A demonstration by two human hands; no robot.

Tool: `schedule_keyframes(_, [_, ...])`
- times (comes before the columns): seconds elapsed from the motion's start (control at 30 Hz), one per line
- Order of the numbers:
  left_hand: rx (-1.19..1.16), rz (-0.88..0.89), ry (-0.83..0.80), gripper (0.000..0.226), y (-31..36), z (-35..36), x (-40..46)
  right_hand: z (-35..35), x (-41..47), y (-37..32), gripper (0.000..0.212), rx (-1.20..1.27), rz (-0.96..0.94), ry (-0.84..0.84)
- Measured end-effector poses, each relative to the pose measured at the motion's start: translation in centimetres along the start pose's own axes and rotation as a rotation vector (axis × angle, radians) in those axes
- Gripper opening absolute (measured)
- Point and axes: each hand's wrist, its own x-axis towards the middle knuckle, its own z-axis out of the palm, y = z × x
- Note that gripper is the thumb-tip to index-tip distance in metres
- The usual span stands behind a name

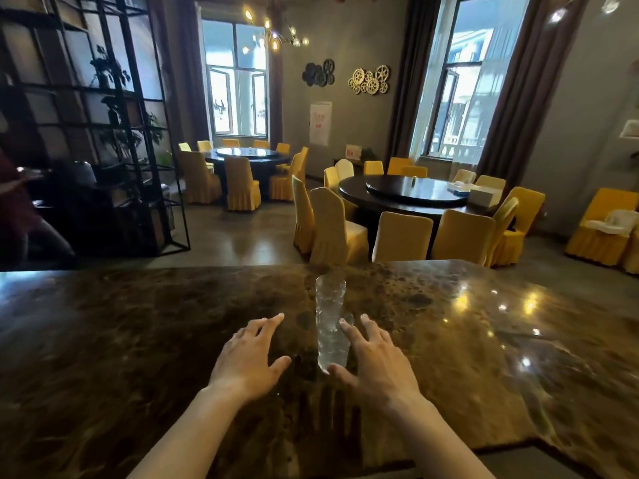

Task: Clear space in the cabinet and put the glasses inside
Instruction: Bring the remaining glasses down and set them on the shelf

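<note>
A tall stack of clear glasses [330, 319] stands upright on the brown marble counter [138, 323], near its middle. My left hand [250, 357] hovers to the left of the stack with fingers spread, a small gap away from it. My right hand [375, 357] is on the stack's right side, fingers spread, with its thumb at the base and a fingertip against the glass. Neither hand has closed around the stack. No cabinet is in view.
The counter runs across the whole foreground, and its near edge steps back at the lower right. Beyond it are round dark tables [415, 195] with yellow covered chairs [332, 226]. A black metal shelf unit [114, 133] and part of a person [17, 209] are at left.
</note>
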Motion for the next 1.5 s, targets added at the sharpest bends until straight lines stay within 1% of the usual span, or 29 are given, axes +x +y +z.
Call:
schedule_keyframes(0.13, [0.016,-0.052,-0.05,0.081,0.9,1.1,6.1,1.2,5.4,2.2,0.087,0.057,-0.043,-0.029])
schedule_keyframes(0.3, [0.069,-0.055,-0.057,0.094,2.9,2.0,13.6,3.0,10.6,4.7,0.098,0.154,-0.138,-0.111])
schedule_keyframes(0.37, [0.126,0.007,-0.088,0.102,3.7,2.2,16.3,3.8,11.6,5.2,0.102,0.173,-0.174,-0.148])
schedule_keyframes(0.47, [0.219,0.164,-0.159,0.112,4.5,2.6,19.8,4.6,12.4,5.3,0.107,0.194,-0.245,-0.197])
schedule_keyframes(0.57, [0.331,0.305,-0.254,0.117,4.9,2.9,22.4,5.2,12.8,5.2,0.109,0.198,-0.259,-0.184])
schedule_keyframes(0.63, [0.38,0.376,-0.298,0.116,5.2,3.4,23.4,5.2,13.1,5.1,0.106,0.222,-0.249,-0.181])
schedule_keyframes(0.73, [0.395,0.39,-0.343,0.111,5.5,3.8,24.0,5.1,13.6,5.1,0.105,0.23,-0.242,-0.222])
schedule_keyframes(0.83, [0.368,0.393,-0.341,0.098,5.7,4.0,24.3,5.0,14.0,5.0,0.11,0.234,-0.216,-0.255])
schedule_keyframes(0.9, [0.341,0.396,-0.326,0.088,5.9,4.0,24.5,4.9,14.2,5.3,0.109,0.23,-0.209,-0.269])
schedule_keyframes(1.0, [0.311,0.371,-0.308,0.081,6.0,3.9,24.6,4.6,14.5,5.5,0.104,0.231,-0.206,-0.279])
schedule_keyframes(1.2, [0.306,0.24,-0.239,0.08,4.6,3.2,22.6,4.3,14.3,7.2,0.092,0.224,-0.212,-0.304])
schedule_keyframes(1.27, [0.295,0.182,-0.225,0.079,3.8,2.2,21.2,4.4,14.4,7.8,0.078,0.214,-0.237,-0.287])
schedule_keyframes(1.33, [0.286,0.128,-0.234,0.077,2.9,1.0,19.5,4.7,14.5,8.6,0.06,0.204,-0.282,-0.215])
schedule_keyframes(1.37, [0.279,0.104,-0.235,0.076,2.3,0.3,18.5,4.9,14.3,9.0,0.057,0.225,-0.303,-0.176])
schedule_keyframes(1.43, [0.254,0.054,-0.217,0.073,1.1,-0.9,16.2,4.6,14.3,9.2,0.057,0.243,-0.338,-0.168])
schedule_keyframes(1.5, [0.228,0.005,-0.204,0.072,0.3,-2.3,13.7,3.7,14.4,9.1,0.057,0.232,-0.326,-0.186])
